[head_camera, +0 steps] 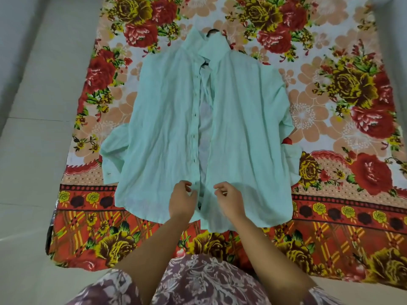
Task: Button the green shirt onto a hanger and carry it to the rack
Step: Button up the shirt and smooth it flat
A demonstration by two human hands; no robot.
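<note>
The green shirt (167, 119) lies face up on a floral bedsheet (343, 89) spread over a pale tiled floor (33, 150), filling the centre of the frame with its collar toward the top. A dark hanger (211, 30) is already inside it: the hook shows just above the collar, and a dark bit shows in the neck opening. The front is open for most of its length, with a gap between the two panels and the row of buttons exposed on the picture-left edge. Whether the top button at the collar is done cannot be told.

Both hands are at the hem, lower centre. The left hand (182, 201) pinches the button edge with curled fingers. The right hand (229, 199), just beside it across the gap, has its fingers curled on the edge of the other panel and seems to grip it.

The task looks early. The hanger is in, the buttoning is just starting from the bottom, and the carrying is still to come. No rack is in view.
</note>
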